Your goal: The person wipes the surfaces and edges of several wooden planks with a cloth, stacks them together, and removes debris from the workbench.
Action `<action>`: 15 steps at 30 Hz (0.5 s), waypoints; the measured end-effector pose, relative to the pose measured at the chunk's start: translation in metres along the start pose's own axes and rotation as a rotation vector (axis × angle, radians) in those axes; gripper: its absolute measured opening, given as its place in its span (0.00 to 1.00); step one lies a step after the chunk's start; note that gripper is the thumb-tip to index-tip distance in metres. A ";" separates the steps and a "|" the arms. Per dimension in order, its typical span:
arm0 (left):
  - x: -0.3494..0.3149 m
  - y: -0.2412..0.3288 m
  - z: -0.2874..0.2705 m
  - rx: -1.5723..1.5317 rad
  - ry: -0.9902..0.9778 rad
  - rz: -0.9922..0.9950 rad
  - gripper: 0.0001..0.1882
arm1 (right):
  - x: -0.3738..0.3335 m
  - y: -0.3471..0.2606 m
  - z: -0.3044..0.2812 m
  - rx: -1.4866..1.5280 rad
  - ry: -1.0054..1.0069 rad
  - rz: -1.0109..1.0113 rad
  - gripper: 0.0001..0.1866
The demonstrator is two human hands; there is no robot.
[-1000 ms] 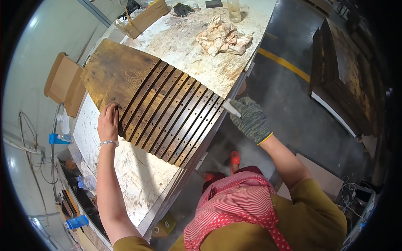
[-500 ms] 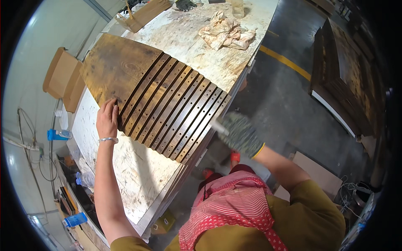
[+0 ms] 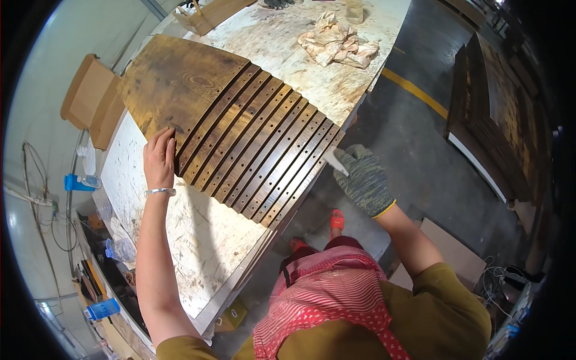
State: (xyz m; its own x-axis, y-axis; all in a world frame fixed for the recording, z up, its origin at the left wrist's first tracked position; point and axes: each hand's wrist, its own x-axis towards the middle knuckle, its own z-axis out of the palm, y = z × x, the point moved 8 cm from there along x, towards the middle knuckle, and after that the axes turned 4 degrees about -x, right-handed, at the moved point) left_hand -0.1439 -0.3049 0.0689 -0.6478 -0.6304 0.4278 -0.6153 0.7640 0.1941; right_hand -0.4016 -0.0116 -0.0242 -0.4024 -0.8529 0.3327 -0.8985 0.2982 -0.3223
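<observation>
The big worktable is pale and scratched, and it runs out ahead of both hands. On it lies the dark wooden panel, shaped like a fan. Its wide, smooth part lies far from the hands, and a row of curved slats with small holes fans back toward the person.

The left hand is bare and rests flat on the near left edge of the panel, fingers spread a little and pressing down. It grips nothing. It has stayed in that same place for the last second, so the panel has not moved on the table.

The right hand wears a grey knit glove. It is curled around a small pale piece, maybe a bit of sanding paper or a scrap; it is too small to tell. This is the change: a second ago the glove was up at the edge of the outermost slat, half a second ago it had dropped lower and away, and now it is up beside that slat edge again. It looks like a rubbing stroke along the edge, back and forth.

Far past the right hand sits a crumpled rag. Off to the left of the left hand, a blue bottle lies by the wall.
</observation>
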 end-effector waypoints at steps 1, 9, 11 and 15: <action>0.000 0.000 0.001 -0.004 0.008 -0.001 0.13 | 0.000 -0.002 0.000 -0.003 -0.002 -0.001 0.21; -0.002 -0.005 0.006 -0.013 0.036 0.005 0.13 | -0.001 0.010 -0.002 0.098 0.057 0.079 0.20; -0.002 -0.003 0.008 -0.012 0.071 0.028 0.12 | -0.003 0.007 -0.002 0.071 0.043 0.063 0.21; -0.007 -0.010 0.007 -0.017 0.086 0.010 0.12 | -0.015 -0.029 0.008 0.124 -0.079 -0.096 0.22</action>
State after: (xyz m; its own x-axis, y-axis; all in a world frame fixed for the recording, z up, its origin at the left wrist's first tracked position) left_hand -0.1368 -0.3089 0.0576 -0.6121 -0.6092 0.5042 -0.6007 0.7729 0.2045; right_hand -0.3683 -0.0104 -0.0270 -0.2963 -0.9075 0.2976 -0.9014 0.1627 -0.4014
